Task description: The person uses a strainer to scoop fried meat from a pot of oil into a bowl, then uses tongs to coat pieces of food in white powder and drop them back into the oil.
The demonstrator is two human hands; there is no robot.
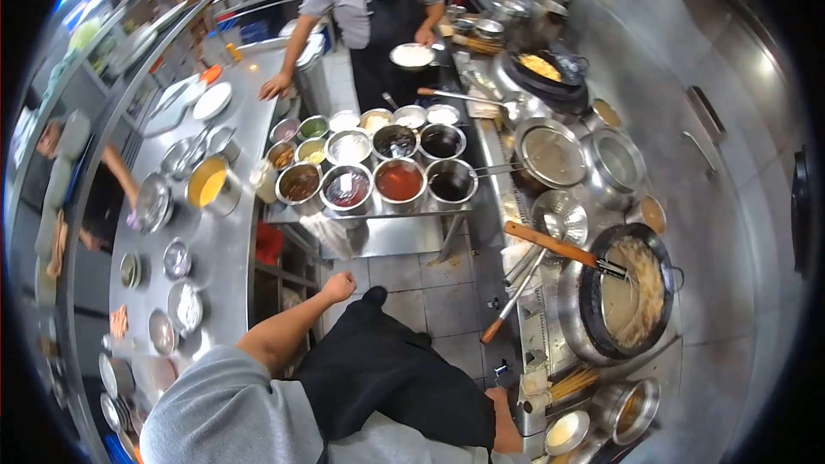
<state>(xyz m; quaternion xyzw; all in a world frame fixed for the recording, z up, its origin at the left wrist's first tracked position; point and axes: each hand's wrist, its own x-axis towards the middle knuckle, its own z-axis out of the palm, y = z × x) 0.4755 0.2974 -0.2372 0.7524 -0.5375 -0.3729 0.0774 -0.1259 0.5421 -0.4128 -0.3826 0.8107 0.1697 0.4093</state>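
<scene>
My left hand (pixel 340 285) is curled into a loose fist over the floor, with nothing showing in it. It is nearest the steel sauce table (pixel 387 236), where several pots of sauces and seasonings stand, among them a pot of red sauce (pixel 400 180). Low at the stove's front edge is my right hand (pixel 497 397), just below a small metal valve (pixel 501 369); its fingers are mostly hidden. Beyond it, a wok (pixel 632 292) holds bubbling, cloudy liquid. A wooden-handled utensil (pixel 550 242) lies across the rim, its metal end over the liquid.
A co-worker (pixel 374 9) stands behind the sauce table, holding a white plate (pixel 412 55). The left steel counter (pixel 232 232) carries bowls and a pot of yellow liquid (pixel 207 182). A wooden-handled ladle (pixel 520 292) juts over the stove edge. Another person's arm (pixel 119 174) reaches through the shelving.
</scene>
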